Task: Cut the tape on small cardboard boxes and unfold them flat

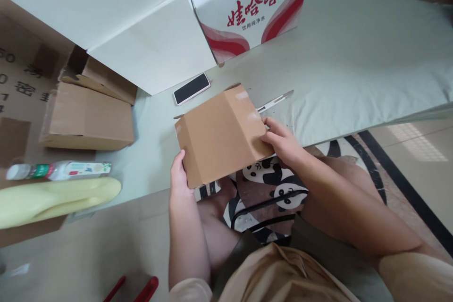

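A brown cardboard piece (219, 132), creased into panels, is held level above the table's front edge, partly over my lap. My left hand (180, 174) grips its left edge, thumb on top and the other fingers hidden underneath. At the right edge, my right hand (281, 141) pinches the cardboard between thumb and fingers. Just beyond the right hand lies a box cutter (276, 101), partly covered by the cardboard. A phone (192, 88) with a dark screen rests behind the cardboard on the pale green cloth.
White cartons (152, 42) and a printed water carton (255, 14) stand at the back. Folded cardboard boxes (92, 115) sit on the left, near a plastic bottle (67, 170) and a pale yellow object (60, 198). The cloth-covered table (336, 66) extends right. Red bars (146, 290) show below.
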### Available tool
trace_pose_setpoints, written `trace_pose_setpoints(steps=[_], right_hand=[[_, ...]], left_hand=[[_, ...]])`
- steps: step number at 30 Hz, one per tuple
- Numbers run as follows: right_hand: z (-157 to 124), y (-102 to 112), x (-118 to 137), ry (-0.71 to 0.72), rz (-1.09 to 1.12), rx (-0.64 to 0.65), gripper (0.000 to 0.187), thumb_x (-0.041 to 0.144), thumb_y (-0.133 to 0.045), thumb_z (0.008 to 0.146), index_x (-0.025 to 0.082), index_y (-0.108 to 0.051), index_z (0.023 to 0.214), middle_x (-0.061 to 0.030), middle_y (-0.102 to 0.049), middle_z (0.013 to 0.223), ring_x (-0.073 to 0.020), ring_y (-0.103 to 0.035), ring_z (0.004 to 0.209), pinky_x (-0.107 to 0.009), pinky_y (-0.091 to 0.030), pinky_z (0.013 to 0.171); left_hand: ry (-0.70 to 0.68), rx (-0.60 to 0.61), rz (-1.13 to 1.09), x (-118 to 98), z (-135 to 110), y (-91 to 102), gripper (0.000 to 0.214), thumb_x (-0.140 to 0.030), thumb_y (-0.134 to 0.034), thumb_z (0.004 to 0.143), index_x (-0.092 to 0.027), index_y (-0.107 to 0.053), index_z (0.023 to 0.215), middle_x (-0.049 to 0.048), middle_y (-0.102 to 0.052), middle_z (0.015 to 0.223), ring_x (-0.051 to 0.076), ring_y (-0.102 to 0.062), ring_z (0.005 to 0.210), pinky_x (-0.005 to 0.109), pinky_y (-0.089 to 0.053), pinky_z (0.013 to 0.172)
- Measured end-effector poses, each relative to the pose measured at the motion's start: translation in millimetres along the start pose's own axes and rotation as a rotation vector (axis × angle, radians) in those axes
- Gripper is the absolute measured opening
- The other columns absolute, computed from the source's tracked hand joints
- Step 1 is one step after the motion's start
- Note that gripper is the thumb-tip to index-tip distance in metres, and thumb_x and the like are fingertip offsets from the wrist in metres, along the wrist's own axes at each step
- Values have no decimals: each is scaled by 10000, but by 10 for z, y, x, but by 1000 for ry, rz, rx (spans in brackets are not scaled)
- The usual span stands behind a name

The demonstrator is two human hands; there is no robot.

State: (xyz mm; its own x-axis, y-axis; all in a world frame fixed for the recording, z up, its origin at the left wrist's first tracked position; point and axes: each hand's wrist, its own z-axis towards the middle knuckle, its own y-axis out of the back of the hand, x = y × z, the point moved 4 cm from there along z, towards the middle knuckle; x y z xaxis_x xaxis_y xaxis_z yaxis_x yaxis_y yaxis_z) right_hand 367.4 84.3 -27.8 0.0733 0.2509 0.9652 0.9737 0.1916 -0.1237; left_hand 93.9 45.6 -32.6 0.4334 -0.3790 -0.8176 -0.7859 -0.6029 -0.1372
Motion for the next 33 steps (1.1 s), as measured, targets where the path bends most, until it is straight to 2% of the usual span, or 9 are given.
trace_pose_setpoints(steps=[4,7,9,13,16,20,24,27,33], right_hand=[[-60,-1,14,-52,-427,74,108,317,-486,763,235,-446,821,-46,-598,805,-220,-538,723,-345,-395,629],[-82,-23,24,-78,-792,102,149,289,-492,791,238,-359,750,-47,-547,701,-203,-446,623,-335,-293,585],[-82,-37,44,-71,-878,92,151,269,-466,822,235,-342,745,-51,-546,689,-198,-424,603,-331,-260,570],[-61,-17,65,-15,-811,-4,200,353,-389,907,236,-348,750,-56,-566,707,-211,-481,643,-349,-356,603],[-49,24,75,167,-781,-137,312,501,-383,925,233,-395,765,-112,-621,898,-279,-572,873,-476,-478,837],[-39,53,30,333,-642,-187,348,546,-428,913,211,-470,829,-203,-513,1323,-352,-484,1293,-566,-370,1138],[-6,32,-40,291,-505,-69,374,592,-470,900,222,-453,854,-185,-476,1367,-337,-466,1349,-565,-389,1150],[-6,46,-42,303,-482,-106,408,619,-533,868,229,-417,842,-198,-435,1404,-361,-424,1395,-579,-419,1113],[-110,33,98,665,-485,-178,312,471,-599,873,234,-399,845,-185,-484,1305,-345,-464,1357,-532,-464,1046]], left_hand=[[48,4,33,-7,-24,18,382,-435,-718,703,-189,-706,995,56,-764,882,226,-715,740,338,-577,630],[79,-10,73,-9,-24,48,367,-382,-730,687,-186,-704,996,43,-758,864,213,-709,716,338,-577,624],[68,-3,105,-9,-20,48,367,-369,-743,664,-167,-708,969,54,-754,838,208,-704,694,323,-571,609],[-18,37,104,-9,-29,12,434,-401,-793,609,-169,-700,963,63,-761,885,207,-709,727,303,-566,625],[-44,28,100,5,-41,26,483,-433,-806,582,-190,-681,981,52,-762,917,215,-713,769,302,-560,632],[-54,-5,131,14,-36,111,476,-464,-786,579,-198,-677,958,52,-756,858,229,-710,742,320,-558,624],[-90,10,126,-10,-42,134,467,-477,-790,550,-197,-697,912,59,-765,838,244,-719,752,326,-572,635],[-107,44,100,-16,-50,90,510,-541,-765,568,-190,-713,934,68,-778,896,251,-734,804,328,-592,670],[-173,8,118,49,66,151,585,-715,-627,682,-221,-713,983,67,-782,962,262,-736,901,350,-605,721]])
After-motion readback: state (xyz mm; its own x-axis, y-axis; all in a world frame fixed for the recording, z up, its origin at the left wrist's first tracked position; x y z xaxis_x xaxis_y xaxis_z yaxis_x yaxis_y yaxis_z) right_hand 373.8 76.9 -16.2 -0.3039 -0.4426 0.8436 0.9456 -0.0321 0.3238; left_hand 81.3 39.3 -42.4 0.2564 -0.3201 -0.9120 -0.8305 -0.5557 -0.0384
